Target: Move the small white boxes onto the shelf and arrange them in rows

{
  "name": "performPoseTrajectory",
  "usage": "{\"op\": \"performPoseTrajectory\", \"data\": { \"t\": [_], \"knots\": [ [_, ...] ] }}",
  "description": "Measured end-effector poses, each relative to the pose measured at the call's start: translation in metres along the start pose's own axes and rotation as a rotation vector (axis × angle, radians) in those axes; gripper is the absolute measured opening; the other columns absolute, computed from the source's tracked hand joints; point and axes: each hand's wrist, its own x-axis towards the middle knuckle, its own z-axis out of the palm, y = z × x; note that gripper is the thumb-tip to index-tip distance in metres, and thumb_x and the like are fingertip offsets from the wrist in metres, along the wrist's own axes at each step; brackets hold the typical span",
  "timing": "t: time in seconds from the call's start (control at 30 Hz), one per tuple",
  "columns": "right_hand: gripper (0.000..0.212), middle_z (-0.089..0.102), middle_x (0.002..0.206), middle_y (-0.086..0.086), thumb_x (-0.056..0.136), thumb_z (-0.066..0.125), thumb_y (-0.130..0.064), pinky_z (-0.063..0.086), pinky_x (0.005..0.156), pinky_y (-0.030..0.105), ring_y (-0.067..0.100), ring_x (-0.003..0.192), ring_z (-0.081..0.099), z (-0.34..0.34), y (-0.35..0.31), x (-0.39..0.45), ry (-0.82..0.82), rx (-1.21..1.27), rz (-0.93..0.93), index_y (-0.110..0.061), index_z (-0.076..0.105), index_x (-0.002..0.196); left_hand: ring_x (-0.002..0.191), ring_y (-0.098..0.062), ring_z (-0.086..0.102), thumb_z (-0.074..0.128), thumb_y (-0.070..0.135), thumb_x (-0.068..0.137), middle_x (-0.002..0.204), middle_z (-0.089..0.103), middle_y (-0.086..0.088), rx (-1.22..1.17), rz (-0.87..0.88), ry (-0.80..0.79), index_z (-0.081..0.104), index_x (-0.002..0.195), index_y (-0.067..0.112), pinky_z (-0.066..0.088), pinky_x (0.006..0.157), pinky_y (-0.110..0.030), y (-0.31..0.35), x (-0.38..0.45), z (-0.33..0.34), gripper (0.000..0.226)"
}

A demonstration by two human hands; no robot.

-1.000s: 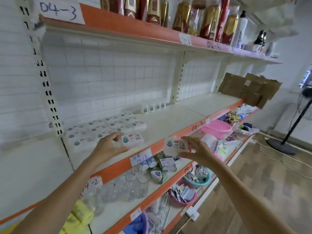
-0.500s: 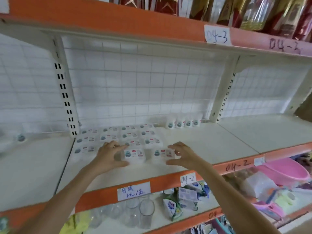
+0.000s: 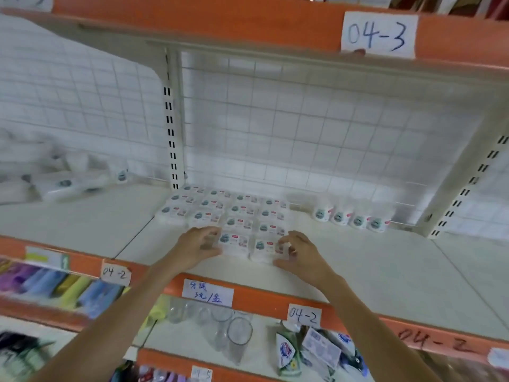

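Risk: left hand (image 3: 199, 245) and right hand (image 3: 298, 250), fingers curled, pinching small white printed cardboard boxes (image 3: 234, 243) at 6 o'clock; careless nudging skews finished rows.

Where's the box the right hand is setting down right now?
In the head view, the small white box sits at the grid's front right corner on the cream shelf, beside the left hand's box, with the right hand pinching its right edge.

a paper tag (image 3: 378, 34) on the upper shelf edge reads "04-3"; two tags (image 3: 304, 315) on the lower edge read "04-2".
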Motion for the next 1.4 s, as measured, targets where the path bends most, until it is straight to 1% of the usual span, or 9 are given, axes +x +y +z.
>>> {"op": "performPoseTrajectory", "data": {
  "t": [0.23, 0.47, 0.7, 0.83, 0.9, 0.97, 1.1, 1.23, 1.4],
  "knots": [
    [0.039, 0.047, 0.125, 0.000, 0.077, 0.073, -0.029, 0.044, 0.093, 0.025, 0.014, 0.103, 0.052, 0.006, -0.003, 0.000, 0.043, 0.062, 0.058, -0.018, 0.055, 0.110, 0.116, -0.016, 0.052, 0.066, 0.029, 0.083, 0.131, 0.053, -0.001, 0.033, -0.013, 0.012, 0.048, 0.132, 0.020, 0.038, 0.100, -0.031, 0.001, -0.002, 0.002, 0.053],
    [0.037, 0.049, 0.127, 0.002, 0.078, 0.072, -0.023, 0.041, 0.088, 0.019, 0.012, 0.101, 0.050, 0.007, -0.008, -0.001, 0.054, 0.101, 0.085, -0.015, 0.056, 0.110, 0.122, -0.019, 0.047, 0.062, 0.029, 0.087, 0.134, 0.050, -0.004, 0.073, 0.012, 0.042, 0.045, 0.135, 0.019, 0.031, 0.107, -0.043, 0.003, -0.003, 0.004, 0.052],
    [0.042, 0.043, 0.127, 0.004, 0.079, 0.072, -0.019, 0.036, 0.083, 0.006, 0.010, 0.102, 0.049, 0.012, -0.014, -0.006, 0.109, 0.107, 0.149, -0.015, 0.054, 0.117, 0.121, -0.019, 0.046, 0.060, 0.034, 0.087, 0.134, 0.050, 0.000, 0.123, 0.058, 0.015, 0.041, 0.135, 0.020, 0.031, 0.106, -0.045, -0.004, -0.001, 0.003, 0.054],
    [0.061, 0.037, 0.137, 0.005, 0.080, 0.070, -0.023, 0.039, 0.099, 0.023, 0.018, 0.117, 0.048, 0.015, -0.022, -0.010, 0.081, 0.131, 0.238, -0.019, 0.041, 0.133, 0.124, -0.018, 0.043, 0.060, 0.036, 0.086, 0.138, 0.046, 0.001, 0.147, 0.071, -0.023, 0.033, 0.139, 0.020, 0.031, 0.106, -0.045, -0.004, 0.001, 0.003, 0.061],
    [0.074, 0.034, 0.142, 0.006, 0.077, 0.072, -0.027, 0.035, 0.107, 0.038, 0.024, 0.128, 0.038, 0.014, -0.027, -0.013, 0.059, 0.099, 0.275, -0.021, 0.032, 0.139, 0.126, -0.019, 0.043, 0.061, 0.038, 0.085, 0.140, 0.044, 0.000, 0.131, 0.062, -0.042, 0.029, 0.141, 0.020, 0.031, 0.106, -0.046, -0.004, 0.001, 0.002, 0.066],
    [0.076, 0.034, 0.144, 0.003, 0.077, 0.071, -0.031, 0.028, 0.109, 0.041, 0.025, 0.133, 0.029, 0.008, -0.034, -0.022, 0.068, 0.026, 0.273, -0.022, 0.029, 0.140, 0.126, -0.019, 0.043, 0.062, 0.040, 0.084, 0.140, 0.044, 0.000, 0.106, 0.054, -0.044, 0.028, 0.141, 0.019, 0.031, 0.106, -0.046, -0.003, -0.002, 0.000, 0.070],
    [0.063, 0.042, 0.140, 0.000, 0.082, 0.065, -0.038, 0.030, 0.104, 0.033, 0.019, 0.129, 0.033, -0.005, -0.046, -0.056, 0.184, -0.113, 0.213, -0.021, 0.038, 0.137, 0.125, -0.018, 0.041, 0.054, 0.038, 0.090, 0.136, 0.046, 0.001, 0.231, 0.159, 0.051, 0.039, 0.135, 0.018, 0.032, 0.105, -0.040, 0.003, -0.020, -0.013, 0.052],
    [0.048, 0.054, 0.130, -0.002, 0.088, 0.055, -0.041, 0.036, 0.099, 0.033, 0.019, 0.121, 0.045, -0.009, -0.053, -0.103, 0.252, -0.436, 0.114, -0.020, 0.047, 0.131, 0.108, -0.023, 0.056, 0.059, 0.028, 0.087, 0.117, 0.060, -0.002, 0.449, 0.357, 0.188, 0.057, 0.119, 0.014, 0.040, 0.088, -0.038, 0.014, -0.058, -0.023, 0.034],
    [0.039, 0.071, 0.089, 0.001, 0.065, 0.082, -0.028, 0.054, 0.067, 0.038, 0.027, 0.085, 0.067, -0.002, -0.055, -0.172, 0.355, -0.575, 0.055, -0.013, 0.068, 0.098, 0.074, -0.024, 0.065, 0.041, 0.037, 0.078, 0.083, 0.066, -0.001, 0.586, 0.412, 0.266, 0.066, 0.092, 0.012, 0.051, 0.063, -0.033, 0.023, -0.138, -0.018, 0.038]
  ]
}}
